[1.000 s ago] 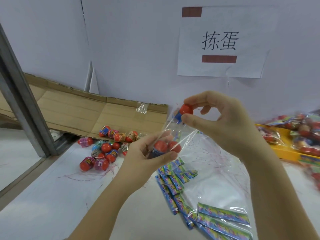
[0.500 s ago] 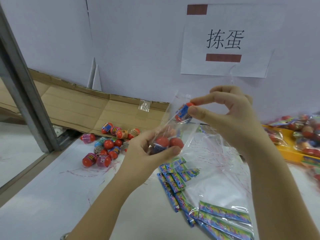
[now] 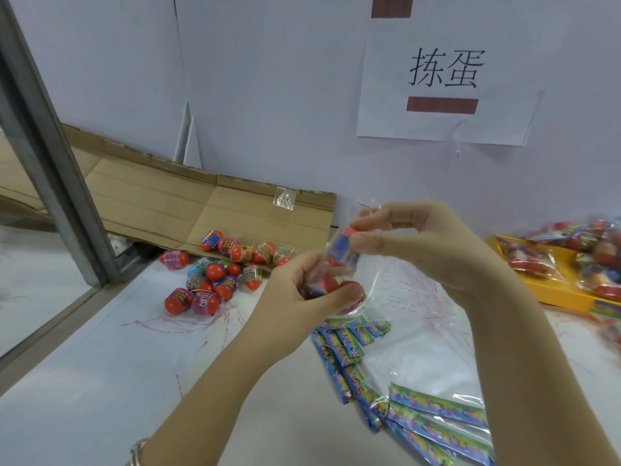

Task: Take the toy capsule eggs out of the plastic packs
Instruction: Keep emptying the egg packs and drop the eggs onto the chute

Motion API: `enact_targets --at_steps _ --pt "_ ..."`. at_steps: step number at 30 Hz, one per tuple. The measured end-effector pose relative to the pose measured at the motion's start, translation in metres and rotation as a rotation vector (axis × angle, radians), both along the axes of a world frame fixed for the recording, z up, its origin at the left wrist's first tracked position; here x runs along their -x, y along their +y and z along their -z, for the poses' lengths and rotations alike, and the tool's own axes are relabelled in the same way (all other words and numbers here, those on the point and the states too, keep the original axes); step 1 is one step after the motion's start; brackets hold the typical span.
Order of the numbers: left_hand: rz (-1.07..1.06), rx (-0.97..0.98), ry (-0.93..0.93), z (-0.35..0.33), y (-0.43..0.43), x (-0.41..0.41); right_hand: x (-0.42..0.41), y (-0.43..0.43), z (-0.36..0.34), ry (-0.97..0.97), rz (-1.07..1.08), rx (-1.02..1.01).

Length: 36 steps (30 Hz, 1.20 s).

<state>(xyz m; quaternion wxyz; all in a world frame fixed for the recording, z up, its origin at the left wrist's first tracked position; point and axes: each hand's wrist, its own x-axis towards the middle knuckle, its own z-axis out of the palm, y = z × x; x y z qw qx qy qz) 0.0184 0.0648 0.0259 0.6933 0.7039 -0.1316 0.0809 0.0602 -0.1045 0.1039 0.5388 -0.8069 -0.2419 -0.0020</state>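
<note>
1. The left hand [image 3: 302, 292] curls round the lower part of a clear plastic pack [image 3: 322, 271], thumb across the front. The film is thin, glossy and crinkled.
2. Two round red eggs in the pack [image 3: 327, 284] sit against the left palm, blurred behind the film.
3. The right hand [image 3: 437, 250] pinches one capsule egg [image 3: 342, 252] between thumb and forefinger at the pack's upper end. This egg has a smooth red cap and a blue printed band. Wrinkled film rises beside it, and I cannot tell whether it is free of the pack.
4. A loose pile of eggs [image 3: 215, 274] lies on the white table [image 3: 100, 381], far left of the hands. They are stubby and rounded, with red shells and shrink-wrapped labels in pink, blue and orange.
5. Behind the pile, flattened brown cardboard [image 3: 151, 196] leans against the wall, creased along its folds.
6. Emptied flat packs [image 3: 437, 418] lie fanned under the right forearm: limp clear film with blue and green printed header strips.
7. A yellow tray [image 3: 554, 292] at the right edge holds filled packs [image 3: 598, 260], lumpy and shiny.
8. A white paper sign [image 3: 443, 79] hangs on the wall, fixed with brown tape.
</note>
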Motion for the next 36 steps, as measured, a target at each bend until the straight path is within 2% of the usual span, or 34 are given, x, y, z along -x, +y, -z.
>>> enact_targets --at_steps 4,9,12,15,18,19,20,22,25,28,31,33,36 --pt "0.023 0.089 -0.022 0.000 -0.002 -0.001 0.000 0.007 0.004 -0.016 -0.009 0.084" --pt "-0.049 0.099 -0.052 0.002 -0.003 -0.005 -0.002 0.011 0.007 -0.066 0.028 0.167" --pt "-0.081 0.124 -0.035 0.003 -0.001 -0.006 -0.003 0.012 0.007 -0.084 -0.079 0.157" --pt "-0.138 0.203 -0.011 -0.001 0.003 -0.007 -0.001 0.018 0.007 -0.112 -0.178 -0.019" --pt "-0.283 0.364 0.021 -0.012 0.022 -0.008 -0.008 0.030 0.013 -0.149 0.002 -0.429" --pt "-0.324 0.428 0.018 -0.016 0.031 -0.009 -0.012 0.036 0.019 -0.138 0.073 -0.498" --pt "-0.355 0.494 0.016 -0.019 0.041 -0.010 -0.016 0.045 0.027 -0.137 0.127 -0.462" --pt "-0.400 0.594 0.041 -0.021 0.057 -0.011 -0.021 0.066 0.051 -0.116 0.138 -0.138" --pt "-0.483 0.600 0.103 -0.013 0.067 -0.018 -0.030 0.101 0.092 -0.182 0.056 0.343" --pt "-0.528 0.639 0.187 -0.003 0.067 -0.024 -0.035 0.132 0.112 -0.237 0.124 0.670" --pt "-0.523 0.667 0.206 0.001 0.070 -0.028 -0.040 0.150 0.124 -0.187 0.136 0.784" --pt "-0.509 0.684 0.194 0.002 0.072 -0.028 -0.040 0.153 0.124 -0.279 0.144 0.841" --pt "-0.478 0.692 0.155 0.002 0.073 -0.026 -0.041 0.139 0.119 -0.277 0.253 0.717"
